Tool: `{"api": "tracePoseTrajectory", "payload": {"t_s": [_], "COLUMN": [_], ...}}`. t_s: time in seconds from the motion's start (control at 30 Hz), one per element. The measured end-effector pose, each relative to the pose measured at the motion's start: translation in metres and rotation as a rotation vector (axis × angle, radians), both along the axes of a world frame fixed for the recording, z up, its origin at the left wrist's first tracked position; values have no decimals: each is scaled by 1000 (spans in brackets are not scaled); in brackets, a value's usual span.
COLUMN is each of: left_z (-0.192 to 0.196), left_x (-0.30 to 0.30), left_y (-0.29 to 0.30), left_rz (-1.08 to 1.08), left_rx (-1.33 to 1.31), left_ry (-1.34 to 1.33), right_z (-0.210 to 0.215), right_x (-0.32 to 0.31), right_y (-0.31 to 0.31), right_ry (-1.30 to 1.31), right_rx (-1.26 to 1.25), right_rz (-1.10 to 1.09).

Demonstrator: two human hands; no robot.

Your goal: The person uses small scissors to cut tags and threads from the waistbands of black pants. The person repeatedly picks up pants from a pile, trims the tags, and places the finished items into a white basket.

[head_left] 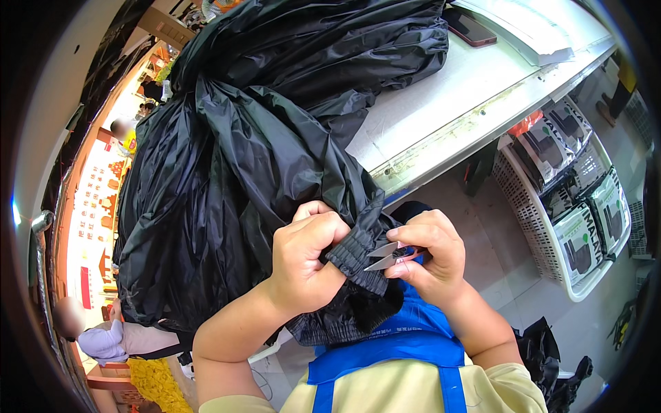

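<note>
A large heap of shiny black fabric [255,158] spreads over the table and hangs down toward my lap. Its gathered elastic edge [354,251] is bunched up in front of my body. My left hand [308,258] is closed around this edge, fingers curled into the cloth. Just to the right, my right hand [430,255] grips a small pair of thread snips [385,260] between thumb and fingers. The snips' two pointed blades are apart and reach left to the elastic edge. Part of their handle is hidden inside my fingers.
The white table [434,117] carries a phone [470,27] and papers [527,27] at its far right. A white plastic basket [530,199] of packaged goods stands lower right, near black bags [544,358]. A seated person [110,337] is at far left, near yellow cloth [157,385].
</note>
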State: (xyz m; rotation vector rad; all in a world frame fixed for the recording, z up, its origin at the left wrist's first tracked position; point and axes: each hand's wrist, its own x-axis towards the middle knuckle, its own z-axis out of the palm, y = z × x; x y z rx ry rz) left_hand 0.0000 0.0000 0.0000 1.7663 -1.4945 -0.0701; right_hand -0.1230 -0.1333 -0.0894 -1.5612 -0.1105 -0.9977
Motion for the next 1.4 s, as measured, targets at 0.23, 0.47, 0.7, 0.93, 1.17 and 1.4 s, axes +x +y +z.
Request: {"api": "tracePoseTrajectory", "payload": {"t_s": [0.23,0.47,0.7,0.93,1.17,1.4], "left_z": [-3,26,40,56,60,-10], "left_x": [1,-15,-14,-17,7,12], "left_y": [-3,-8,28,98,129,67], "left_rz": [-23,10,-266,100,315,-304], "left_rx": [-18,87,912,1114,1382,669], "left_ry": [-20,-422,-482,-576,-692,-543], "right_z": [7,-17,-29,3,15,9], "right_x": [7,18,25,61,118,137], "right_y": [-12,-4,0,-52,-61,-58], "right_ry": [-44,-149,105,212,419,215], "right_rx": [-71,592,572,58,-627,-635], "right_rz": [68,273,256,30,-94,-135]}}
